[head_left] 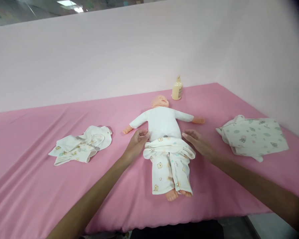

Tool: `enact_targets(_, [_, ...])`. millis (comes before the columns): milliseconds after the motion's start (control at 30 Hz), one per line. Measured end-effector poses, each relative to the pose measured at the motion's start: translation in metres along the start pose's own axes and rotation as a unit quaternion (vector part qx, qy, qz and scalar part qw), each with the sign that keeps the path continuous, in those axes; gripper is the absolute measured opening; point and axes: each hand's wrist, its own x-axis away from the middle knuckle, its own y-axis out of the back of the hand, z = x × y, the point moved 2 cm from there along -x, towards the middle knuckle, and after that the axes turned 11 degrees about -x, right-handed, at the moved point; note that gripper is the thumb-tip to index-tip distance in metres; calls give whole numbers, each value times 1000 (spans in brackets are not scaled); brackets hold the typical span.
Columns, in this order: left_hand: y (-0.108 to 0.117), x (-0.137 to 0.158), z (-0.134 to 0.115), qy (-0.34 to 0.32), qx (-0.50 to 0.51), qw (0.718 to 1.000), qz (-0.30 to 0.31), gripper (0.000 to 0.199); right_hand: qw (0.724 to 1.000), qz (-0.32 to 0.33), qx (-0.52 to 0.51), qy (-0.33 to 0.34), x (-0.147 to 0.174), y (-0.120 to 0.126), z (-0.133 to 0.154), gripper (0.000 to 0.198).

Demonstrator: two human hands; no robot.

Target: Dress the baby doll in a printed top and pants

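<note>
A baby doll [163,121] lies on its back in the middle of the pink-covered table, arms spread, its feet toward me. It has a white long-sleeved top and printed baby trousers [159,166] with little bear faces; their waist part is bunched around the hips. At the doll's waist on the left is my left hand [137,141], fingers loosely bent and holding nothing I can see. My right hand [196,141] is on the opposite side, just above the bunched fabric, fingers apart and empty. Whether either hand touches the doll is hard to tell.
Crumpled bear-print baby clothing [82,146] lies on the left. A folded leaf-print cloth [259,136] is at the right. Behind the doll's head stands a pale yellow pump bottle [177,89]. White walls [102,59] border the pink sheet [109,202] at the back and right.
</note>
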Motion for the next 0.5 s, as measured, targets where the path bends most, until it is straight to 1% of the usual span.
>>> enact_targets(33, [1,11,3,-14,-17,1000,8,53,1000,15,15,-4,10,6,-3,44])
enact_targets(100, [2,29,9,-41,-44,998,5,49,998,60,29,-8,27,14,-9,47])
enact_targets(133, [1,35,12,-51,-55,997,3,47,996,85,31,-7,34,15,-12,49])
enact_targets(200, [-1,43,17,-64,-80,995,2,43,993,109,43,-1,44,15,-15,54])
enact_targets(300, [-5,50,20,-76,-120,990,19,39,990,104,96,-2,55,11,-15,63])
enact_targets(367, [-5,55,20,-84,-148,985,25,38,988,84,128,-5,59,8,-14,65])
enact_targets(433, [-4,63,20,-84,-173,981,37,39,987,69,148,-9,59,6,-12,65])
enact_targets(500, [-4,72,23,-76,-192,977,54,44,985,71,155,-14,58,4,-11,65])
